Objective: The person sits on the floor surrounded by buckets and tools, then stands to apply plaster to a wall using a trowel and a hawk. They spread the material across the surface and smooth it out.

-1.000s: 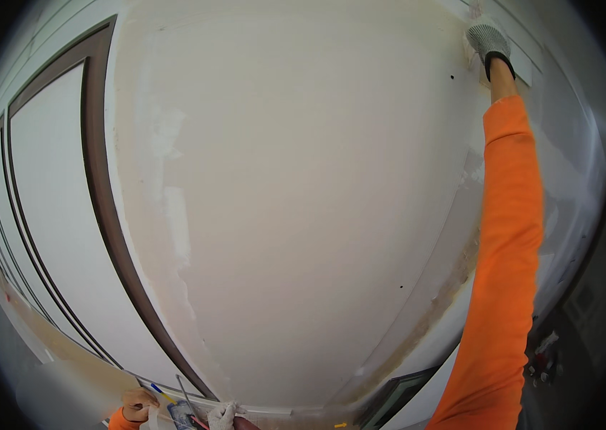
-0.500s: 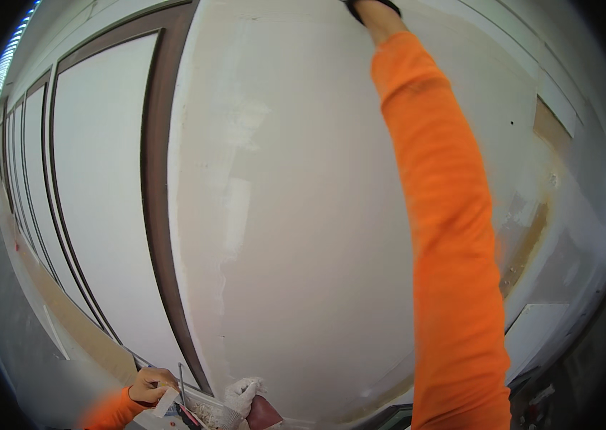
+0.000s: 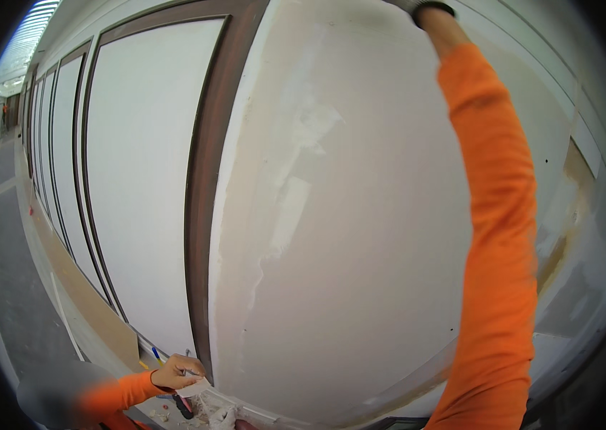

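My right arm, in an orange sleeve, stretches up across the pale wall (image 3: 375, 251). At the top edge my right hand (image 3: 425, 6), in a grey glove with a dark cuff, is mostly cut off. Its fingers are out of the picture, so their state and anything they hold stay hidden. The wall nearest to it carries whitish smears of filler (image 3: 292, 208). My left hand does not appear. Low at the left, a co-worker's bare hand (image 3: 174, 373) pinches a thin whitish piece (image 3: 194, 388). Beside it shows a white-gloved hand (image 3: 223, 417) whose owner I cannot tell.
Dark brown trim (image 3: 202, 179) frames a white panel (image 3: 145, 165), with more panels running down a corridor on the left. Below the co-worker's hand lie a red and black tool (image 3: 183, 407) and pale scraps (image 3: 206, 408). Brown boarding (image 3: 552, 265) shows at the right.
The view has swung left, so wall and panels sit farther right. My right arm stays raised. A reddish-brown thing beside the white glove has mostly dropped out at the bottom.
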A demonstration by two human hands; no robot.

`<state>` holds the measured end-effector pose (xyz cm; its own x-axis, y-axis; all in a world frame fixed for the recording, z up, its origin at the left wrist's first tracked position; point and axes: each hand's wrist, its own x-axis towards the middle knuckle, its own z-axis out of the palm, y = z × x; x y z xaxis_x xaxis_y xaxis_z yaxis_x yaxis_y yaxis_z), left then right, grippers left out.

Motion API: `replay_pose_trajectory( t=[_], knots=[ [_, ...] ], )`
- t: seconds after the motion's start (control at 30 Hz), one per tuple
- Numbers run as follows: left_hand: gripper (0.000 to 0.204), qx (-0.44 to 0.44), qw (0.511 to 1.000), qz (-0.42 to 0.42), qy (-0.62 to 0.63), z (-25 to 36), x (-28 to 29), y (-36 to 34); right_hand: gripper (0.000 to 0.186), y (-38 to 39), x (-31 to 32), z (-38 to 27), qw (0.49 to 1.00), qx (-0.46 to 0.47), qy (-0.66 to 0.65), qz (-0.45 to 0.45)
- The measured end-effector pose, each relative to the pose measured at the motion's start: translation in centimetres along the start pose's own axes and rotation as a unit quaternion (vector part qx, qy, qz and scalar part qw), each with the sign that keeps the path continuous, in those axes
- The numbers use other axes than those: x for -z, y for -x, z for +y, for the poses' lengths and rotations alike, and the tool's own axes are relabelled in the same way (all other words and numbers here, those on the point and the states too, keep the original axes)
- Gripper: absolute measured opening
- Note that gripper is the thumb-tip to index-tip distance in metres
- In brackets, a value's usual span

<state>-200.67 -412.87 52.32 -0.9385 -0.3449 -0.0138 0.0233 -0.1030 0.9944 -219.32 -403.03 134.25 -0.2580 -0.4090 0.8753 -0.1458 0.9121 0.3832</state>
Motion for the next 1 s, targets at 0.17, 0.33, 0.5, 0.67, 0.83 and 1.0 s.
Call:
replay_pose_trajectory(
  t=[0.17, 0.33, 0.5, 0.67, 0.83, 1.0],
  knots=[
    [0.023, 0.014, 1.0, 0.006, -0.016, -1.2, 1.4, 1.0, 0.069, 2.5, -1.1, 11.6, 0.951, 0.171, 0.219, 0.133],
    [0.023, 0.017, 1.0, 0.0, -0.022, -2.3, 0.0, -0.2, 0.045, 6.1, -7.5, 12.9, 0.959, 0.232, 0.128, 0.103],
    [0.023, 0.003, 1.0, 0.019, 0.008, 2.9, -1.4, 0.2, 0.038, 9.1, -1.3, 8.8, 0.969, 0.111, 0.217, -0.029],
    [0.024, -0.013, 1.0, 0.001, -0.026, -3.0, 0.7, 2.2, 0.041, 8.8, 1.3, 20.8, 0.962, -0.106, 0.223, 0.112],
    [0.024, 0.004, 1.0, 0.018, -0.013, -0.7, 1.9, 2.8, 0.041, 9.3, 0.0, 22.9, 0.942, -0.311, 0.104, 0.065],
    [0.025, 0.017, 0.999, 0.027, 0.01, -2.3, 2.2, 1.7, 0.035, 5.0, -6.3, 16.5, 0.961, -0.196, 0.142, 0.131]
  ],
)
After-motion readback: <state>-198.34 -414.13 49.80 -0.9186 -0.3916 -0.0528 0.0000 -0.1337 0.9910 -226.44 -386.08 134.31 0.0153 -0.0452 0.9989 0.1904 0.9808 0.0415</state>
